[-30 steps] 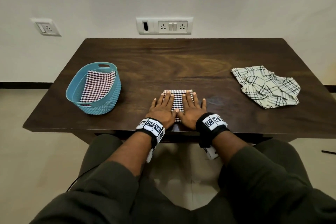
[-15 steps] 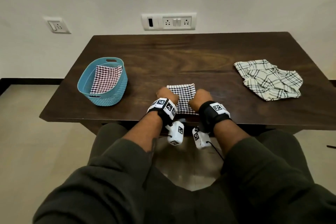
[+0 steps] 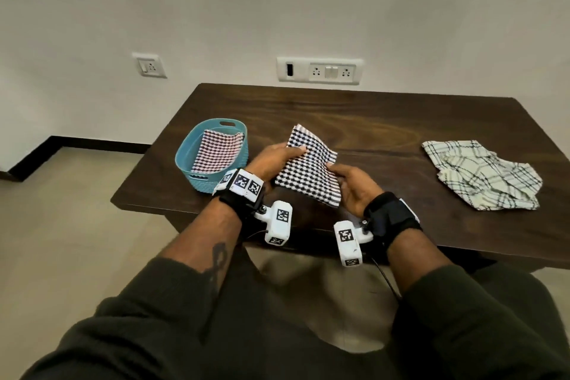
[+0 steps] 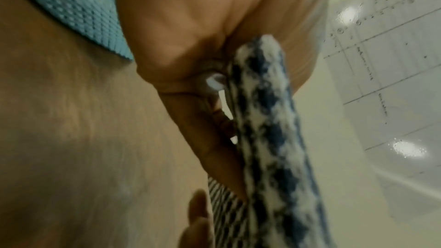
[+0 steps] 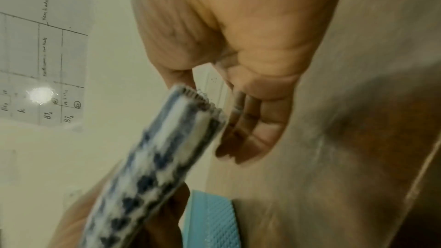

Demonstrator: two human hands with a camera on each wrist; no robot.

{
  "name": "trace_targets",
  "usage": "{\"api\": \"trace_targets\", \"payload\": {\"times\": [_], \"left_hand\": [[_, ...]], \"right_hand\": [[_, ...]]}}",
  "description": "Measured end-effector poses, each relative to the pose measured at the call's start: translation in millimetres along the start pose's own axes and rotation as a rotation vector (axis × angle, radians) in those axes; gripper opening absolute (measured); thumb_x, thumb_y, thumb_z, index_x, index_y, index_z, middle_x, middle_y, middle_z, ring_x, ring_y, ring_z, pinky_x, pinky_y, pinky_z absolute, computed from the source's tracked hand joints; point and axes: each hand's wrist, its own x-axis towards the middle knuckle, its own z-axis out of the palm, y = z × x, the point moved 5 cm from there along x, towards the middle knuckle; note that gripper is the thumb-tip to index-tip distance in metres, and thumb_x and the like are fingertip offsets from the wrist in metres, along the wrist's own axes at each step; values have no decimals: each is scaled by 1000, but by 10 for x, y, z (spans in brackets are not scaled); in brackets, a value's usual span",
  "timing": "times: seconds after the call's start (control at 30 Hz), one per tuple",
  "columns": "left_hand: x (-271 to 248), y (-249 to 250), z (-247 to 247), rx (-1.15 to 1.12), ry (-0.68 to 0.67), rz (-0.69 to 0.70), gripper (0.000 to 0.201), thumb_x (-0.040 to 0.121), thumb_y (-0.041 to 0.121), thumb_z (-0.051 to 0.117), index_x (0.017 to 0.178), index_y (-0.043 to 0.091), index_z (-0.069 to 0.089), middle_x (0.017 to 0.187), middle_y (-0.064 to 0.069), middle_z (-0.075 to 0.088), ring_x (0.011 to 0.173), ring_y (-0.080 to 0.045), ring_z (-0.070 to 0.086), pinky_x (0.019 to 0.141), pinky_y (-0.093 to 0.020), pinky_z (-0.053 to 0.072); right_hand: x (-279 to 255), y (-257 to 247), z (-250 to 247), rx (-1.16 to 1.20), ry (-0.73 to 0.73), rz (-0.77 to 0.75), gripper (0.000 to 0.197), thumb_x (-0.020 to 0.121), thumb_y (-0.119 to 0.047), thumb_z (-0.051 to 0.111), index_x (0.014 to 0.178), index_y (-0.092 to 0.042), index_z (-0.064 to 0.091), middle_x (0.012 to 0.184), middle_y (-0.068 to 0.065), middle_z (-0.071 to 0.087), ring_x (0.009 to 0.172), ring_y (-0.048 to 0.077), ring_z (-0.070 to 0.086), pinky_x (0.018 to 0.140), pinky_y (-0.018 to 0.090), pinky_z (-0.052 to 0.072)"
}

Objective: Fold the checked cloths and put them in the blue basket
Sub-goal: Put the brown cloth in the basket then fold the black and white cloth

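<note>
A folded black-and-white checked cloth (image 3: pixel 308 168) hangs tilted above the dark wooden table (image 3: pixel 370 114), held between both hands. My left hand (image 3: pixel 276 157) grips its left edge, thumb on top and fingers curled underneath; the left wrist view shows this cloth (image 4: pixel 267 139) edge-on against the fingers (image 4: pixel 190 91). My right hand (image 3: pixel 348 180) pinches the right edge with the thumb on top; the right wrist view shows the cloth (image 5: pixel 162 157) beside the fingers (image 5: pixel 253 129). The blue basket (image 3: pixel 185 160) stands just left of my left hand, with a folded red checked cloth (image 3: pixel 217 151) inside.
A crumpled white cloth with black checks (image 3: pixel 481 174) lies on the right part of the table. Bare wood stretches behind the held cloth to the wall with its socket panel (image 3: pixel 319 70). The table's near edge runs just below my wrists.
Both hands went from pressing flat on the folded cloth to gripping its edges and lifting it off the table. The cloth now sits higher and nearer the basket.
</note>
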Motion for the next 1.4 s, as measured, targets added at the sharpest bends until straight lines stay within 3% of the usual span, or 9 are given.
{"api": "trace_targets", "payload": {"times": [0.13, 0.27, 0.4, 0.6, 0.73, 0.93, 1.17, 1.3, 1.4], "left_hand": [[-108, 355, -767, 155, 82, -28, 33, 85, 21, 72, 114, 5, 68, 110, -14, 73, 104, -32, 70, 99, -48, 51], [-15, 739, -1649, 479, 379, 19, 24, 84, 28, 75, 96, 7, 74, 96, -7, 76, 89, -22, 72, 88, -37, 56], [204, 933, -2212, 791, 530, -74, 35, 83, 33, 74, 97, 2, 70, 98, -9, 70, 89, -26, 68, 73, -30, 51], [590, 825, -2649, 1004, 623, -130, 41, 64, 45, 81, 74, 13, 58, 98, -7, 71, 90, -27, 67, 86, -35, 54], [583, 791, -2537, 1082, 573, -142, 45, 71, 40, 85, 96, 5, 69, 104, -12, 72, 96, -29, 69, 85, -35, 55], [621, 753, -2417, 1247, 531, -132, 42, 78, 30, 82, 105, 1, 69, 110, -17, 70, 101, -31, 67, 72, -29, 46], [457, 1093, -2238, 1548, 484, -4, 30, 87, 14, 66, 115, 4, 65, 118, -20, 63, 107, -38, 64, 84, -38, 51], [403, 994, -2099, 1691, 137, 28, 34, 76, 29, 70, 109, 19, 70, 103, -8, 72, 94, -30, 68, 83, -35, 53], [353, 857, -2021, 1748, 38, 108, 51, 78, 47, 54, 121, 22, 64, 118, -7, 68, 104, -29, 65, 92, -36, 48]], "right_hand": [[65, -258, 736, -82, 7, -161, 21, 90, -2, 60, 110, 3, 66, 94, 14, 72, 73, 21, 71, 64, 34, 61], [279, -382, 1575, -293, -17, -206, 15, 90, 0, 65, 105, 2, 65, 96, 18, 71, 72, 24, 70, 67, 39, 62], [641, -427, 2113, -480, 34, -224, 21, 87, 0, 70, 73, -8, 57, 81, 11, 66, 67, 23, 65, 62, 37, 60], [1095, -374, 2402, -996, 193, -312, 14, 80, -11, 72, 84, 0, 65, 81, 13, 68, 62, 27, 67, 48, 29, 54], [1107, -351, 2453, -1300, 249, -396, 12, 83, -12, 62, 91, -4, 66, 92, 15, 67, 82, 30, 66, 63, 28, 45], [1047, -307, 2530, -1493, 250, -478, 24, 89, -12, 58, 109, -4, 68, 111, 17, 69, 100, 35, 67, 83, 37, 55], [847, -362, 2838, -1743, 109, -851, 37, 85, -12, 58, 122, -12, 54, 121, 9, 60, 115, 30, 55, 101, 51, 39], [905, -140, 2825, -2007, -154, -528, 54, 85, -32, 67, 135, -20, 50, 136, 6, 57, 132, 31, 46, 112, 70, 12], [1021, -55, 2708, -2141, -156, -301, 86, 79, -45, 75, 150, -24, 33, 153, 12, 40, 146, 35, 25, 109, 72, -6]]}}
